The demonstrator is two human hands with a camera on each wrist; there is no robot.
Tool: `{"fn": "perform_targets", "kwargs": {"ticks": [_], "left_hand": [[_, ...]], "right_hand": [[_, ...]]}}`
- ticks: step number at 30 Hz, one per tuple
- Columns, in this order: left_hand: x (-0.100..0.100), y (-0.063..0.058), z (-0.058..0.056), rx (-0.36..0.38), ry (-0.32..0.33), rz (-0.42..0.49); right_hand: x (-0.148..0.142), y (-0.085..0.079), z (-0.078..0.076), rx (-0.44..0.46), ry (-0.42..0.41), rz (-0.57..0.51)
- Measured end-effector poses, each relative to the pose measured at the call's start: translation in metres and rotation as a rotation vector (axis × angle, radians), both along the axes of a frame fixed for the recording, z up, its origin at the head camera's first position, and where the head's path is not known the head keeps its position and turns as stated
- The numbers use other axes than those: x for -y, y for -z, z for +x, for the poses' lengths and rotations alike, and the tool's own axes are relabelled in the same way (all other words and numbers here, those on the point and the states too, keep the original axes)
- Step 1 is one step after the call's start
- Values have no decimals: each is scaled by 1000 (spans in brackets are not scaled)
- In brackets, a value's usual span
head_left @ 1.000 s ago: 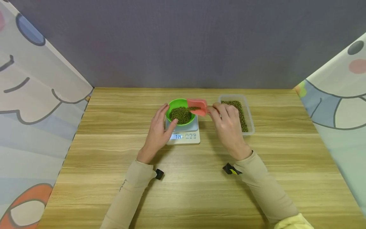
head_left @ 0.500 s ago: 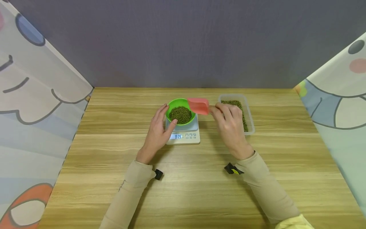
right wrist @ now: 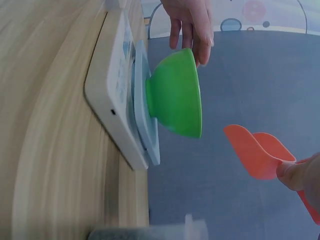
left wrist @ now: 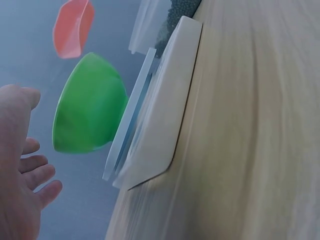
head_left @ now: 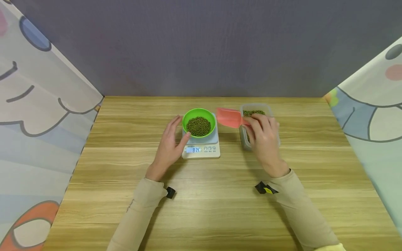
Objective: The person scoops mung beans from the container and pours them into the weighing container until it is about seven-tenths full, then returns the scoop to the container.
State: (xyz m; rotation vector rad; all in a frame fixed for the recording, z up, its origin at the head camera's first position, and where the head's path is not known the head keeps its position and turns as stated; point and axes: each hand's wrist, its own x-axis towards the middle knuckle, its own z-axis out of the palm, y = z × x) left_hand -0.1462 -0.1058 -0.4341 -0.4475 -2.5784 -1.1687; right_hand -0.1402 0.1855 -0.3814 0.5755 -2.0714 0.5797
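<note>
A green bowl [head_left: 199, 112] with green beans [head_left: 198, 126] in it stands on a kitchen scale [head_left: 201, 150], whose display reads about 87.4. My left hand [head_left: 169, 144] is at the bowl's left side, fingers spread; the left wrist view shows a gap between this hand [left wrist: 22, 165] and the bowl [left wrist: 92, 107]. My right hand [head_left: 263, 139] pinches the handle of a pink scoop [head_left: 229, 117], raised between the bowl and a clear plastic container [head_left: 245, 141]. No beans show in the scoop. The hand hides part of the container.
The container, with more beans [head_left: 253, 113], stands to the right of the scale on the wooden table [head_left: 207, 202]. A dark grey panel [head_left: 207, 48] rises behind the table, and printed cloths [head_left: 34, 122] hang at both sides.
Beans slid from the scoop into the bowl, and the reading rose from about 71.4 to 87.4. My right hand carried the scoop rightward; my left hand drew slightly back from the bowl.
</note>
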Motion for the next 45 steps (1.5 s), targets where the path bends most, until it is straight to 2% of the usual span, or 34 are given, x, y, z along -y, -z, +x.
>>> {"fn": "perform_targets", "kwargs": {"ticks": [6, 17, 25, 31, 45], "left_hand": [[7, 4, 2, 1, -9, -7], [16, 11, 4, -73, 9, -22], [20, 15, 6, -37, -5, -30], [23, 16, 7, -14, -14, -48], [25, 18, 9, 19, -26, -52]], "right_hand": [[-19, 9, 4, 55, 24, -23], [-58, 19, 9, 101, 122, -63], [-80, 25, 15, 160, 188, -51], [-88, 30, 19, 200, 206, -38], [-97, 31, 28, 362, 236, 83]]}}
